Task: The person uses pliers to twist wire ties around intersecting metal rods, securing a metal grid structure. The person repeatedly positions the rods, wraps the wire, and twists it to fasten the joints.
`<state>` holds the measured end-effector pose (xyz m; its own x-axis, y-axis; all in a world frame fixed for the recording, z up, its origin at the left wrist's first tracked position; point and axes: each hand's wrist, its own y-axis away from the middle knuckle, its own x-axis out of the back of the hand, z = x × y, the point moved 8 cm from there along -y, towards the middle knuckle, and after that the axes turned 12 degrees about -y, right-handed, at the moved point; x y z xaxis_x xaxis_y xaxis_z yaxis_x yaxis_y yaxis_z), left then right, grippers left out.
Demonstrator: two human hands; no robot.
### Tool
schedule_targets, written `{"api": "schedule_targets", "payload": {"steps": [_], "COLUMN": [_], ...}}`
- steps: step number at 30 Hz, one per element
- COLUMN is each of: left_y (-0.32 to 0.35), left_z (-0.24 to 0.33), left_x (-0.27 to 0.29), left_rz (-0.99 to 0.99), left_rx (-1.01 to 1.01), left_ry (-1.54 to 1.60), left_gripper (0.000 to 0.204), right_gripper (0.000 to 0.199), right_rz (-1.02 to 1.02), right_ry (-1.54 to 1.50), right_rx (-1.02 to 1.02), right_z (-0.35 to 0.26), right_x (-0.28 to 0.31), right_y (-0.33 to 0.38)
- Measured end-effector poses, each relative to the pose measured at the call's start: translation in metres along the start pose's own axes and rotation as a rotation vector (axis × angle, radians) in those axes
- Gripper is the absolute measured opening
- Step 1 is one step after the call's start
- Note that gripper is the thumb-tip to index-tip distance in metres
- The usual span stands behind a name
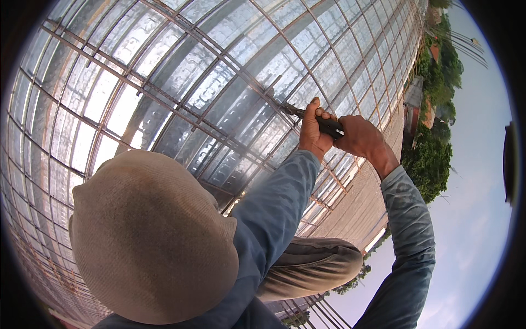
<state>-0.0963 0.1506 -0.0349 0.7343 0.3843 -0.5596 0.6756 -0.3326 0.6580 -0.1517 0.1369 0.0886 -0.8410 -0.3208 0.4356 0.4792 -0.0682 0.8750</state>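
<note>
Beige cloth dome: closest to my camera, this rounded cloth form (153, 236) looms down and left of the dark tool (cap or knee, I can't settle which from here).
Dark tool: I find it (331, 127) in the hands, over the rebar mesh (222, 55); plier-like by its outline.
Long axis: slanting from its working end at upper left, by a bar crossing, to its handle end at lower right.
Left grip: the left hand (315, 131) is curled round the tool's middle, thumb raised, and is the nearer of the two to the working end.
Right grip: the right hand (359, 136) is wrapped over the handle end, knuckles up.
Working end: I can't tell whether it is spread or pinching wire.
Under the mesh: shiny ribbed sheeting (203, 90), left of and below the tool.
Trouser leg: a grey-brown one (318, 266), below the tool.
Far side: green trees (433, 170), right of the tool.
</note>
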Motion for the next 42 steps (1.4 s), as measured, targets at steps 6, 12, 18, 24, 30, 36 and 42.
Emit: {"api": "schedule_targets", "payload": {"steps": [6, 12, 18, 24, 30, 36, 42], "left_y": [-0.011, 0.014, 0.022, 0.004, 0.006, 0.017, -0.012], "left_z": [-0.007, 0.001, 0.003, -0.007, 0.006, 0.015, 0.023], "left_x": [0.000, -0.015, -0.008, 0.004, 0.012, 0.008, 0.017], "left_rz": [0.244, 0.119, -0.002, 0.185, 0.412, 0.211, 0.195], "left_rx": [0.166, 0.054, 0.002, 0.098, 0.096, 0.018, 0.152], "left_ry": [0.084, 0.091, 0.054, -0.149, -0.161, -0.029, -0.189], "left_gripper": [0.027, 0.036, 0.024, 0.035, 0.037, 0.029, 0.024], "right_gripper": [0.038, 0.015, 0.020, 0.032, 0.023, 0.039, 0.031], "right_rz": [0.729, 0.529, -0.438, 0.628, 0.156, -0.243, 0.496], "right_ry": [0.804, 0.467, -0.622, 0.437, 0.219, -0.370, 0.350], "right_rx": [0.309, 0.255, -0.382, 0.343, 0.229, -0.094, 0.320], "right_z": [-0.047, -0.016, 0.025, -0.018, 0.000, 0.005, -0.027], "right_x": [-0.006, 0.003, -0.022, 0.002, -0.002, -0.004, -0.019], "right_y": [0.054, 0.014, 0.004, 0.035, -0.008, -0.003, 0.014]}}
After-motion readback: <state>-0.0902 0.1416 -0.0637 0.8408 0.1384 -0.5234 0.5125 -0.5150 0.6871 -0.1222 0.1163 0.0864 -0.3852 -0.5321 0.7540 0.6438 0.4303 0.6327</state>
